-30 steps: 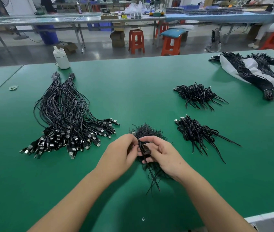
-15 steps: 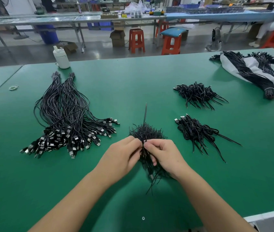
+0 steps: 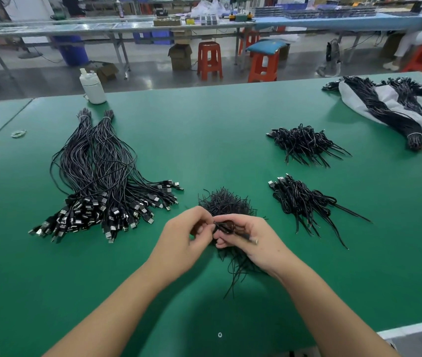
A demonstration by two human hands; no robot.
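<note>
**Head view.** My left hand [image 3: 186,238] and right hand [image 3: 252,240] meet above the near middle of the green tabletop [image 3: 204,130]. Both are closed on one coiled cable [image 3: 226,227]. The right hand's fingers wrap the small loop, and one end of the cable runs across them toward 4 o'clock. The left hand pinches the loop from 9 o'clock, apparently working a tie round it. The coil sits directly over the heap of black ties [image 3: 226,202], which spreads from 12 o'clock to beneath my hands. Uncoiled cables [image 3: 101,186] lie at 10 o'clock. Finished coils [image 3: 300,202] lie at 2 o'clock, well apart from my hands.

**Risks, as I judge them:**
- If the right hand's grip slackens before the tie is twisted shut, the springy loop opens out.
- A loose pinch could drop the tie into the heap, where black on black makes it hard to find.
- Stray ties from the heap may snag in the coil and be bound in with it.
</note>
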